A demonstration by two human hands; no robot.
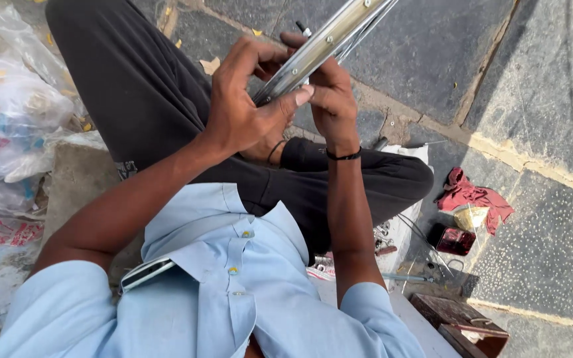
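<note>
Work on the wheel rim (326, 41) was under way: left hand (243, 106) and right hand (329, 93) pinched it between closed fingers (300, 95), small tool (304, 28) just above them, spokes unfinished.

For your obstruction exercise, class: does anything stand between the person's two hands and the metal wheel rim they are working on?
Nothing visible does. The left hand grips the metal rim directly, its thumb pressed on the rim's lower end, and the right hand touches it from the other side. What the right fingers pinch there is too small to tell.
</note>
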